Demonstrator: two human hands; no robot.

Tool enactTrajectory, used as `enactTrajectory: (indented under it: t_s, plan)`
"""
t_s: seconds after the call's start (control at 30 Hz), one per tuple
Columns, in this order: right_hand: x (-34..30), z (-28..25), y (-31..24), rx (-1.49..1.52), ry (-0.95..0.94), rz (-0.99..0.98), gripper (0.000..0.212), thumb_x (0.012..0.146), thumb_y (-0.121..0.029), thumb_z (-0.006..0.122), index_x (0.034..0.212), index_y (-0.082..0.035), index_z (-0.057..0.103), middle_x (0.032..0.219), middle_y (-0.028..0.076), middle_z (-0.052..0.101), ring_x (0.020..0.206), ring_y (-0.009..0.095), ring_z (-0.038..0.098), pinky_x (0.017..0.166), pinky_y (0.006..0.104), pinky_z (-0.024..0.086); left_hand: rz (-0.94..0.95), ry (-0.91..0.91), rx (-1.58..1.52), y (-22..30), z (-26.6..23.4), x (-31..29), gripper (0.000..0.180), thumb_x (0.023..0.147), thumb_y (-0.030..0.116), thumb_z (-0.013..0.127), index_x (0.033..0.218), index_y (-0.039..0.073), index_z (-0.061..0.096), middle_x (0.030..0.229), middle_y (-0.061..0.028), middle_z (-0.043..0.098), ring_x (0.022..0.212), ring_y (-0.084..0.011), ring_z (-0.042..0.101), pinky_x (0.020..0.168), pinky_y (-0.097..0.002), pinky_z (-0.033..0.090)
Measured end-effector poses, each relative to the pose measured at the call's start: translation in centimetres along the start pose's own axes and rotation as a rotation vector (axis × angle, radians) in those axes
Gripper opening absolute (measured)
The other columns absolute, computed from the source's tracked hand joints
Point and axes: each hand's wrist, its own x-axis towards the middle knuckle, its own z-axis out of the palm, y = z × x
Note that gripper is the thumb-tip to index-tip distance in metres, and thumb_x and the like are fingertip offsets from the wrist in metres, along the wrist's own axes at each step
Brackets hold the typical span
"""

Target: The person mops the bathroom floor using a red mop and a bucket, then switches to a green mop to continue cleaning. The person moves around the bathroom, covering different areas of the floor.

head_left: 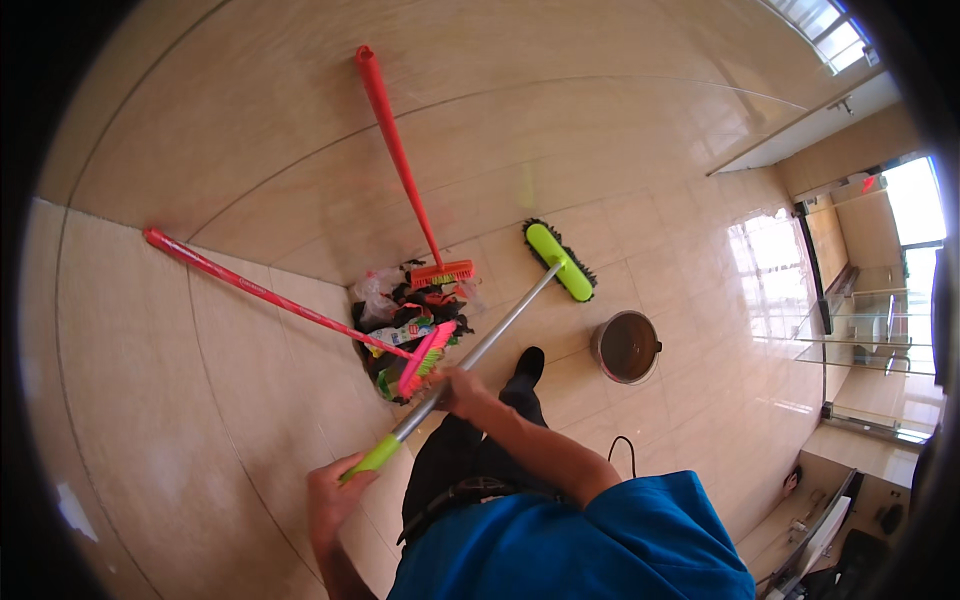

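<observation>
A mop with a silver pole and a flat green head (559, 262) edged in dark fringe slants across in front of me, its head down on the tiled floor. The green grip at the pole's near end is wrapped by my left hand (335, 492). Farther along, my right hand (460, 391) closes round the silver pole (497, 334). Just left of the pole lies a heap of rubbish (388, 322) in the corner, with plastic bags and wrappers. Against it rest a pink broom (427, 358) with a long red handle and a red broom (443, 274), both leaning on the walls.
A round bucket (627, 347) stands on the floor to the right, beyond my shoe (531, 366). Tiled walls (270, 130) meet at the left corner. A glass display case (870, 330) is at the far right, and a black cable (624, 452) loops near my right side.
</observation>
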Motion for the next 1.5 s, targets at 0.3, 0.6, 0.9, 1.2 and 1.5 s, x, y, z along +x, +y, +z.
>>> enactTrajectory:
  t_s: [0.3,0.6,0.9,1.2,1.5]
  plan:
    - [-2.1,2.7,2.5,-0.04,0.071,0.009,0.018,0.072,-0.02,0.05,0.083,-0.009,0.041,0.065,0.008,0.049,0.055,0.024,0.053,0.052,0.0464,0.045,-0.026,0.045,0.055,-0.3,-3.0,-0.1,0.023,0.063,0.007,0.062,0.084,-0.003,0.058,0.059,-0.0014,0.053,0.055,-0.0055,0.047,0.049,-0.0195,0.038]
    - [-2.2,-6.4,-10.7,0.109,0.185,-0.371,0.025,0.075,-0.019,0.05,0.085,0.001,0.038,0.067,0.014,0.044,0.057,0.027,0.048,0.055,0.0428,0.045,0.075,-0.108,-0.017,4.1,11.5,6.7,0.027,0.067,0.015,0.063,0.087,-0.002,0.056,0.06,-0.0078,0.054,0.052,-0.0095,0.05,0.049,-0.0236,0.041]
    - [-4.6,-10.1,-18.8,0.266,0.218,-0.406,0.022,0.077,-0.023,0.048,0.082,-0.005,0.038,0.065,0.01,0.043,0.055,0.025,0.047,0.047,0.0389,0.041,0.241,-0.248,0.03,10.1,19.4,10.1,0.035,0.069,0.019,0.061,0.096,-0.002,0.052,0.052,-0.0102,0.046,0.047,-0.0097,0.044,0.046,-0.0242,0.038]
    - [-7.0,-3.6,-17.4,0.382,0.111,-0.32,0.019,0.075,-0.022,0.05,0.081,-0.007,0.039,0.064,0.007,0.043,0.05,0.021,0.048,0.043,0.0349,0.045,-0.044,-0.276,-0.014,17.2,12.6,8.5,0.036,0.069,0.009,0.058,0.103,0.0,0.051,0.055,-0.0018,0.049,0.039,-0.0032,0.039,0.033,-0.0174,0.03]
    - [-4.9,-8.4,-27.5,0.347,0.203,-0.478,0.027,0.076,-0.025,0.05,0.079,0.0,0.041,0.065,0.012,0.045,0.054,0.026,0.049,0.048,0.038,0.044,0.036,-0.451,-0.046,19.9,19.8,16.8,0.041,0.07,0.015,0.061,0.105,-0.002,0.048,0.056,-0.0001,0.048,0.042,-0.0043,0.042,0.036,-0.0181,0.033]
